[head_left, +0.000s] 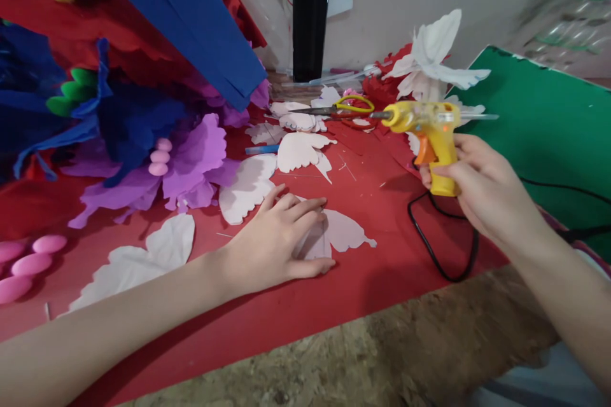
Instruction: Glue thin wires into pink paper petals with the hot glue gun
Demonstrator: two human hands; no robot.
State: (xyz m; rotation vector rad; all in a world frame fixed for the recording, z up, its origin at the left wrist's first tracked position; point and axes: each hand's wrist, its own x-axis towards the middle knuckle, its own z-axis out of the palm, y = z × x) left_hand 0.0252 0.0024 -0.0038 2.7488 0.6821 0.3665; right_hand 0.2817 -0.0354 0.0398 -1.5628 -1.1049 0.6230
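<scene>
My left hand (277, 238) lies flat with fingers stretched out on a pale pink petal cutout (344, 232) on the red sheet (372, 280). My right hand (482, 187) is wrapped round the handle of a yellow glue gun (427, 124) with an orange trigger. The gun is held above the sheet, its nozzle pointing left. Its black cord (442, 264) loops on the sheet below my right hand.
More pale petals (248, 187) lie about the sheet. Yellow-handled scissors (341, 106) rest at the back near a white paper flower (432, 54). Purple and blue paper flowers (191, 162) crowd the left. A green sheet (548, 121) lies right. A black box (309, 32) stands by the wall.
</scene>
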